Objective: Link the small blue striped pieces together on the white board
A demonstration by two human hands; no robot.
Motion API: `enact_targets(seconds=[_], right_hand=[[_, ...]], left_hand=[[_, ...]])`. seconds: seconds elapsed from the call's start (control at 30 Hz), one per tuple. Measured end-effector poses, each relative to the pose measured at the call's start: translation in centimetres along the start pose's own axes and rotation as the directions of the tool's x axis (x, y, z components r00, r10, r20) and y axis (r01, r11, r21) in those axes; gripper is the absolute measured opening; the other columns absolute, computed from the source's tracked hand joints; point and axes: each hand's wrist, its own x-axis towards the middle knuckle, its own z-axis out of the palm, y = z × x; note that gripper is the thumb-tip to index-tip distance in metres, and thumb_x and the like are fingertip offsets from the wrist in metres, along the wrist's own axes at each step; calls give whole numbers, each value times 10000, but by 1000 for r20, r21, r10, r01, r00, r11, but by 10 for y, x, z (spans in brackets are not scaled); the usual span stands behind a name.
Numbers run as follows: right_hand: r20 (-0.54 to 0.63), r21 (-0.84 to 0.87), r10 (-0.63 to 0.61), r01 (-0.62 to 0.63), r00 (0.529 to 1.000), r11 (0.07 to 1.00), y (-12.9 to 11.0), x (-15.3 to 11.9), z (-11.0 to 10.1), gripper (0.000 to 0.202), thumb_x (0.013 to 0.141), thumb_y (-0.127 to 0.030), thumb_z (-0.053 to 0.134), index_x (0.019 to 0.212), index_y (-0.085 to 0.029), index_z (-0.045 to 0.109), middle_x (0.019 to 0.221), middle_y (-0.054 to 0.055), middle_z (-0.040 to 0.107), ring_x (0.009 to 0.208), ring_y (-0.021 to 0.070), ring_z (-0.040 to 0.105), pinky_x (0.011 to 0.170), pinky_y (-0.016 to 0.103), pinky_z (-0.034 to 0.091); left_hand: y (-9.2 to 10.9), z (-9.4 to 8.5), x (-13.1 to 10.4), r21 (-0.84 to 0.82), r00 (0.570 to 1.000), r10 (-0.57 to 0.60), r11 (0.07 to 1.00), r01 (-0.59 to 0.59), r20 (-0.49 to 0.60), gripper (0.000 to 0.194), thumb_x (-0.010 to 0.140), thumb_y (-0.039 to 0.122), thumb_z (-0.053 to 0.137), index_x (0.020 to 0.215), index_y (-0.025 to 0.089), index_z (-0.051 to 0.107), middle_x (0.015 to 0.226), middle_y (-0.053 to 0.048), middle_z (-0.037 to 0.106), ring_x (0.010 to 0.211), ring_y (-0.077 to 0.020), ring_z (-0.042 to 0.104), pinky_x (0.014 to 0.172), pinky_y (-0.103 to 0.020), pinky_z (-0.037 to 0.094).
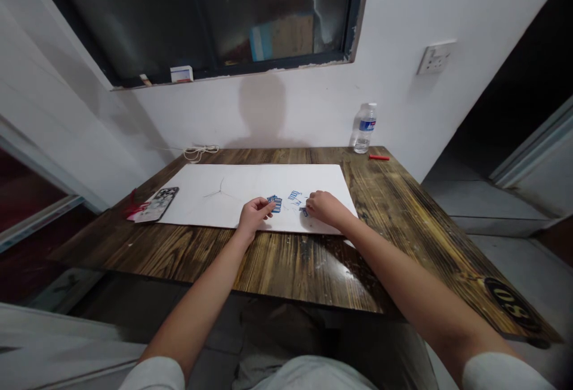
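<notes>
L hand (254, 214) was clamped on a small fanned bunch of blue-and-white cards (276, 205), a bit right of the middle of the white board (242, 202), approx. near its front edge. R hand (327, 207) was over the board's right part, fingers bent down at a blue-edged card (305, 212); couldn't tell if gripped or only touched. Hands were apart, w/ a gap btwn them.

Key relation: loose cards (293, 195) lay on the board, right of its middle, btwn both hands & slightly nearer its far edge than the fingertips; R hand was nearer. The striped one sat askew to the board's edges; long axis too small to tell.

Containers: clear plastic bottle (366, 130) stood upright on the counter (286, 258), just past the board's far R corner, cap on, apparently clear liquid inside, level unclear. Small box (181, 74) sat on the window sill (233, 70), up beyond the board's far L corner, contents not visible.
</notes>
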Motion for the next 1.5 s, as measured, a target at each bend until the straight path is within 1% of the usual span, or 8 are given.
enact_targets(seconds=[0.57,0.73,0.83,0.93,1.07,1.2,1.33,1.5], right_hand=[[-7,217,129,-125,992,968,2,-2,0,153,766,-178,527,777,-161,679,850,72,665,744,156,573,646,223,352],[-158,403,255,-173,954,898,10,-1,-3,146,764,-204,544,777,-174,686,806,54,685,733,151,580,652,224,365],[-220,649,400,-173,890,741,15,1,-3,139,740,-261,575,724,-175,683,723,35,677,663,143,573,622,231,374],[-124,892,519,-134,846,432,16,4,-2,167,690,-315,614,686,-156,666,635,25,643,583,128,538,572,239,379],[74,997,496,-66,865,-33,10,7,0,194,620,-328,668,679,-146,637,508,-20,545,482,87,447,498,226,354],[155,971,397,-65,905,-230,-6,8,0,214,596,-323,703,669,-134,633,569,-2,579,472,63,437,460,204,327],[145,977,328,-83,933,-197,-28,8,2,223,623,-353,690,662,-139,639,645,24,631,493,68,477,469,200,340],[-28,990,361,-24,932,139,-49,5,6,206,694,-358,629,659,-156,645,629,23,649,524,102,528,528,222,385]], left_hand=[[2,0,-1,-13,1000,-3,1000,3,7,340,575,438,764,649,169,569,544,21,580,480,-101,531,460,-207,378],[2,1,-2,-24,1000,-2,1000,2,2,354,563,450,766,653,167,573,547,21,587,476,-98,525,457,-206,387],[3,1,-2,-32,1000,-4,999,4,1,353,560,440,771,653,163,573,543,24,585,475,-93,521,457,-201,388],[2,1,-2,-32,1000,-7,999,7,4,348,564,433,772,655,162,574,546,26,585,476,-91,524,458,-198,383],[2,0,-1,-32,1000,-10,999,10,1,337,573,425,770,659,162,578,552,28,587,475,-89,526,460,-195,375],[2,1,-1,-30,1000,-14,999,15,6,330,581,418,769,647,161,572,546,31,578,471,-88,524,460,-194,361],[0,1,-1,-41,1000,-12,999,13,18,334,568,410,778,651,161,570,546,32,582,460,-88,517,459,-198,354],[0,2,-3,-55,998,24,998,-20,57,310,575,395,777,636,160,584,534,32,577,463,-87,507,477,-206,368]])
